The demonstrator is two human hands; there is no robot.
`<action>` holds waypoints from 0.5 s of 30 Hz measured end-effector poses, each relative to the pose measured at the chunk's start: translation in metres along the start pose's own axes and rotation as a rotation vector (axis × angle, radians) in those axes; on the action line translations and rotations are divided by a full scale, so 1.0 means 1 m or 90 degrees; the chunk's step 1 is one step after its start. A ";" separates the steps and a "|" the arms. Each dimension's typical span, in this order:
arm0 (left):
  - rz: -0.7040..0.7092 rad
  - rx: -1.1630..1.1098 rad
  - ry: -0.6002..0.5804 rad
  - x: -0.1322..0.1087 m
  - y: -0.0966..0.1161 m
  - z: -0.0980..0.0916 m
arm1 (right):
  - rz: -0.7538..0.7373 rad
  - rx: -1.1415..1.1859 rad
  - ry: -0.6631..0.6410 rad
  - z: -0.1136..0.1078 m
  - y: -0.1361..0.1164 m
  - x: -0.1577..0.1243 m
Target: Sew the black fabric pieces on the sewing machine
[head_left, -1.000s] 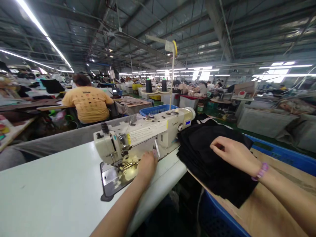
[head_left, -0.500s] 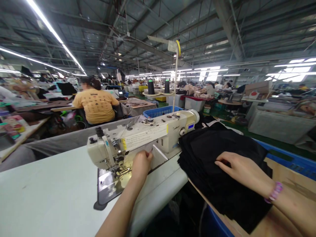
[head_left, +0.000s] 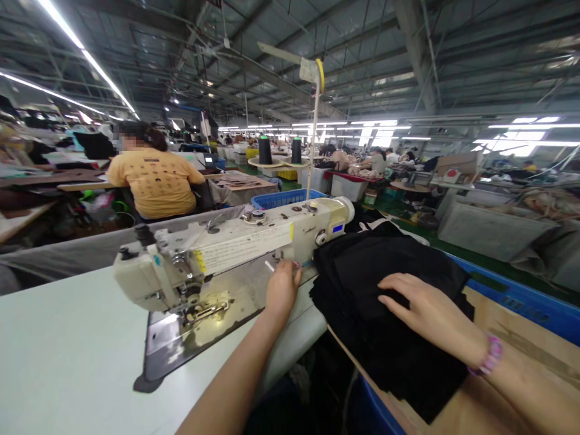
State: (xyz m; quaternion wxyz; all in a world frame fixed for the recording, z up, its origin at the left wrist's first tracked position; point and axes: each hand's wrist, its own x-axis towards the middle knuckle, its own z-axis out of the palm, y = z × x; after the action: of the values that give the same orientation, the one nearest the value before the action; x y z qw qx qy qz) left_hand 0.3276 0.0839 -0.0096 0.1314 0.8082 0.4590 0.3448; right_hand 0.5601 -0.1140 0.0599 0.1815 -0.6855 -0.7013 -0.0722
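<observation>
A cream sewing machine [head_left: 235, 248] stands on the white table [head_left: 67, 344]. My left hand [head_left: 281, 291] is under the machine's arm, closed round a small white piece whose tip sticks out at the left of my fingers. To the right lies a stack of black fabric pieces [head_left: 389, 302] on a brown board [head_left: 512, 338]. My right hand [head_left: 426, 311] rests flat on top of the stack, fingers stretched out and pointing left.
A blue crate [head_left: 512, 296] runs behind and under the board. A thread stand [head_left: 312, 115] with dark cones rises behind the machine. A person in a yellow shirt [head_left: 154, 181] sits with their back to me at the far left. More work stations fill the hall.
My left hand has moved right, from near the needle plate to under the machine's arm, still holding the white piece. My right hand slid slightly on the black stack. The view shifted.
</observation>
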 end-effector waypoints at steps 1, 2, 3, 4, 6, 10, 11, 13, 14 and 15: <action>0.017 -0.019 0.006 0.000 -0.002 0.001 | -0.007 0.000 -0.010 0.000 0.000 0.003; 0.029 -0.037 0.015 0.000 -0.004 0.002 | -0.012 0.000 -0.021 0.001 -0.001 0.005; 0.037 -0.054 0.026 -0.001 -0.007 0.003 | -0.016 0.001 -0.030 0.001 0.000 0.007; 0.041 -0.069 0.038 -0.001 -0.011 0.004 | -0.017 0.002 -0.038 0.003 0.000 0.009; 0.048 -0.092 0.059 -0.003 -0.019 0.005 | -0.017 0.005 -0.046 0.006 0.002 0.010; 0.062 -0.115 0.074 -0.003 -0.029 0.008 | -0.019 0.013 -0.057 0.011 0.006 0.010; 0.062 -0.116 0.073 -0.002 -0.030 0.008 | -0.022 0.016 -0.061 0.012 0.006 0.010; 0.054 -0.111 0.067 -0.002 -0.030 0.007 | -0.029 0.026 -0.071 0.013 0.007 0.011; 0.047 -0.106 0.060 -0.003 -0.030 0.005 | -0.032 0.033 -0.077 0.012 0.007 0.012; 0.037 -0.099 0.052 -0.005 -0.029 0.003 | -0.035 0.041 -0.082 0.012 0.007 0.014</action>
State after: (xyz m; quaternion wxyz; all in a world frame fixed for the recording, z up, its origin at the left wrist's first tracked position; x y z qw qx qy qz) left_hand 0.3086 0.0959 -0.0292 0.1649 0.7939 0.4118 0.4159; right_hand 0.5651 -0.0966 0.0529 0.1560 -0.6632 -0.7319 -0.0105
